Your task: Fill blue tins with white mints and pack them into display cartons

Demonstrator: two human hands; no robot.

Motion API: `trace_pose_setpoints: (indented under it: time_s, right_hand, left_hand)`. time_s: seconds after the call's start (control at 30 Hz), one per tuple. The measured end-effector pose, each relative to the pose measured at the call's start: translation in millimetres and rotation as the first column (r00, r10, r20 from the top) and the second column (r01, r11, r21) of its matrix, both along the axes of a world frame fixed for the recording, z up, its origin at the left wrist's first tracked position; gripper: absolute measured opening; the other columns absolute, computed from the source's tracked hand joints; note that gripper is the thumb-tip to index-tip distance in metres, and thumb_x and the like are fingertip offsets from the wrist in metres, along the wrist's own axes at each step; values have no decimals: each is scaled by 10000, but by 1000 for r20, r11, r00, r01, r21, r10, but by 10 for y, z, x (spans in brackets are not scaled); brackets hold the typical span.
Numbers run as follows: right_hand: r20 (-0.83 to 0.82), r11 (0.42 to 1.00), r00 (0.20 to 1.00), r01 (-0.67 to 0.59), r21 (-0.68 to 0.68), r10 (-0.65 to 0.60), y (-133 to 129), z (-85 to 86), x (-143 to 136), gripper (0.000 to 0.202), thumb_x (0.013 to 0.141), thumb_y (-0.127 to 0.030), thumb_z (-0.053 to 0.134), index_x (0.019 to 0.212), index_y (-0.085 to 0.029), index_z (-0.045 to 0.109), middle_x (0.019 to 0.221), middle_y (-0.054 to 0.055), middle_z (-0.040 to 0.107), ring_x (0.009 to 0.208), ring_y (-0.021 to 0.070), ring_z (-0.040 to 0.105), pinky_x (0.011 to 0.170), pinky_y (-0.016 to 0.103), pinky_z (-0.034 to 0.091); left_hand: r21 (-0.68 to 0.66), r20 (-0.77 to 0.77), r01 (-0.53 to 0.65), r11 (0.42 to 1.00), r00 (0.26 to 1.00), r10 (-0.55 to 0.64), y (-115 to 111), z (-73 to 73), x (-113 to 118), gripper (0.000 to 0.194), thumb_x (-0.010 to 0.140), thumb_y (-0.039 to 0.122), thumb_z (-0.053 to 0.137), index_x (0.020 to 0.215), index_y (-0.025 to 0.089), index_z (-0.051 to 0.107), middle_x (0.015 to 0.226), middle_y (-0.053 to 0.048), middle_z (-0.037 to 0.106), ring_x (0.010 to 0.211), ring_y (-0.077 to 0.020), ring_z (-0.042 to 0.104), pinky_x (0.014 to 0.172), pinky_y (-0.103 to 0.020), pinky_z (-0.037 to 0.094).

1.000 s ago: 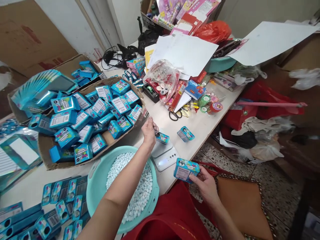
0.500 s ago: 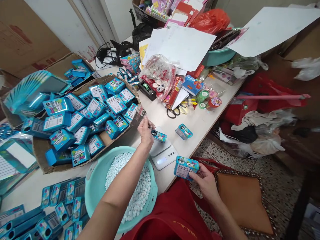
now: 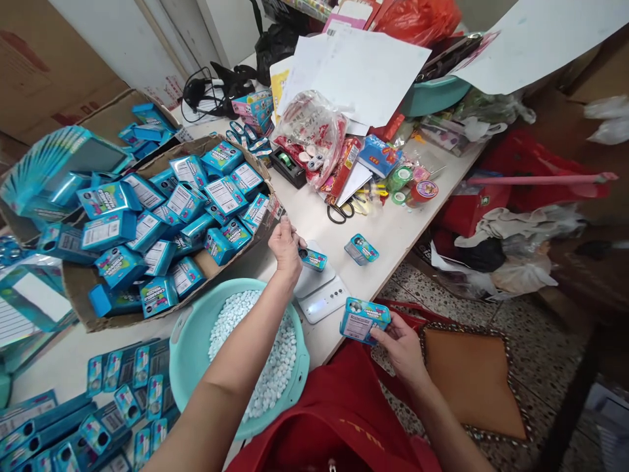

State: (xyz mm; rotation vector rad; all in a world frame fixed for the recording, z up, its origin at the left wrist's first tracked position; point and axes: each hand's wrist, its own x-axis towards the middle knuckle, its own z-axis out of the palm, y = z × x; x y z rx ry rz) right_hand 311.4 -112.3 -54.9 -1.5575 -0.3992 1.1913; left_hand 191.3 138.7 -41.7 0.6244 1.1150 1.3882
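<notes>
My right hand (image 3: 403, 346) holds a blue candy box (image 3: 364, 320) by its right end, thumb on the printed front, just past the table edge. My left hand (image 3: 285, 248) is closed, fingers bent together, beside a small blue box (image 3: 313, 259) on the white scale (image 3: 324, 300). Whatever the left fingers hold, if anything, is hidden. That box has a dark round opening in its top, close to my fingertips. Another blue box (image 3: 362, 249) stands on the table to the right of the scale. Under my left forearm is a turquoise basin (image 3: 179, 354) of small white candies (image 3: 275, 377).
At the left, a cardboard carton (image 3: 81, 288) is heaped with blue boxes. Rows of blue boxes (image 3: 128, 403) stand at the lower left. Black scissors (image 3: 340, 212), a tape dispenser (image 3: 287, 168), plastic bags and white sheets (image 3: 363, 72) crowd the table's far side.
The view has shifted slightly. My left hand stays closed by the box on the scale, and my right hand keeps its hold on the other candy box.
</notes>
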Motion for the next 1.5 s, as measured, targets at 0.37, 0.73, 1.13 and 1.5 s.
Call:
trace_pose_setpoints:
  time_s: [0.37, 0.73, 1.13, 1.5]
  right_hand:
    - [37, 1000, 999, 3, -3, -3, -25, 10, -2, 378, 589, -423, 808, 877, -220, 671, 870, 38, 729, 815, 225, 657, 792, 379, 542]
    - [36, 1000, 999, 7, -10, -6, -26, 4, -25, 386, 577, -416, 814, 870, -213, 664, 880, 42, 729, 818, 224, 657, 794, 376, 533]
    - [90, 995, 992, 97, -33, -93, -113, -114, 106, 386, 582, -411, 812, 872, -209, 655, 837, 39, 720, 753, 201, 647, 731, 349, 536]
    - [80, 988, 984, 157, -3, -157, -156, -181, 136, 362, 590, -377, 812, 880, -223, 659, 856, 19, 718, 773, 181, 638, 760, 330, 521]
  left_hand:
    - [28, 4, 9, 1000, 1000, -9, 1, 20, -4, 438, 762, 538, 620, 593, 185, 422, 418, 114, 328, 277, -23, 334, 311, -166, 276]
    - [-30, 55, 7, 1000, 998, -5, -69, 244, -224, 438, 728, 508, 675, 593, 168, 433, 480, 97, 361, 311, 2, 245, 301, -152, 187]
    - [-329, -632, 321, 888, 624, -460, -1291, 45, -1779, 263, 712, 438, 665, 576, 218, 614, 585, -12, 604, 593, -166, 551, 548, -242, 433]
    - [-177, -790, 386, 905, 494, -365, -901, 180, -1513, 163, 753, 385, 623, 742, 241, 700, 783, -19, 686, 767, -208, 588, 702, -263, 422]
